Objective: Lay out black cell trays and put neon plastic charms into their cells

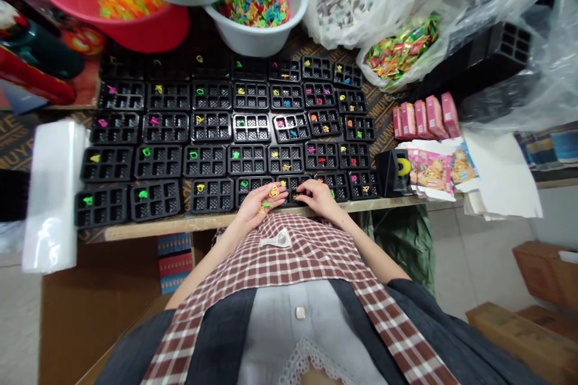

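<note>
Palm up, my left hand (259, 204) cradles several small yellow and green plastic pieces (273, 191) above the table's front edge. My right hand (320, 197) reaches into a black compartment tray (293, 181) in the front row, its thumb and fingertips pinched low over a front compartment. Whatever lies between those fingertips is too small to make out. A neighbouring black tray (214, 195) to the left has a yellow piece in one back compartment. Rows of similar trays cover the table, with small bright pieces in some compartments.
At the back stand a red basin (158, 33) of orange pieces and a pale blue basin (259, 39) of multicoloured ones. Plastic bags (334, 24), pink boxes (419, 120) and printed packets (431, 171) sit to the right. Clear plastic sleeves (52, 192) overhang the left edge.
</note>
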### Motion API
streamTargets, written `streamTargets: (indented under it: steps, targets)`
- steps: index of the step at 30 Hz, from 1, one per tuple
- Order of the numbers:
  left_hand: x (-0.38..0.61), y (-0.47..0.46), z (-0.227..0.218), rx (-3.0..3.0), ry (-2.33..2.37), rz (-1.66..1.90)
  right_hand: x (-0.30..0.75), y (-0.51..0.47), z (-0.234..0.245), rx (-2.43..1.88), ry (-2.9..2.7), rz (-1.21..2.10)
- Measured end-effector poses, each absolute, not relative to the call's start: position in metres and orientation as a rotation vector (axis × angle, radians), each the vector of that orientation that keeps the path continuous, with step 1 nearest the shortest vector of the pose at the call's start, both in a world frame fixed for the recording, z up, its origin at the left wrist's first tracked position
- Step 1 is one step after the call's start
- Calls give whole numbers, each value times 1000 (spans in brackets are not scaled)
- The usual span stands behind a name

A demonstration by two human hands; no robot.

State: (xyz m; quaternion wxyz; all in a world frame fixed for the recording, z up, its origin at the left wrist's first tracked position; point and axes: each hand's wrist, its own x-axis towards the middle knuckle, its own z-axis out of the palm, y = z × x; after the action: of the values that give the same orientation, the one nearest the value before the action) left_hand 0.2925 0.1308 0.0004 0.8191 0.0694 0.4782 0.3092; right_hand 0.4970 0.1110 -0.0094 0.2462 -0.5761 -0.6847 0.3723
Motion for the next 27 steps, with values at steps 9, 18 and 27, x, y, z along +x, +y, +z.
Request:
streamTargets:
  steps: [9, 18, 27]
  targets:
    - [298, 127, 0, 263, 997, 581, 466, 121, 1, -1306, -1876, 998]
    - [298, 128, 0, 223, 967, 610, 469, 119, 5, -1255, -1807, 1048]
    - [299, 130, 1, 202, 991, 596, 467, 121, 1, -1330, -1671, 1180]
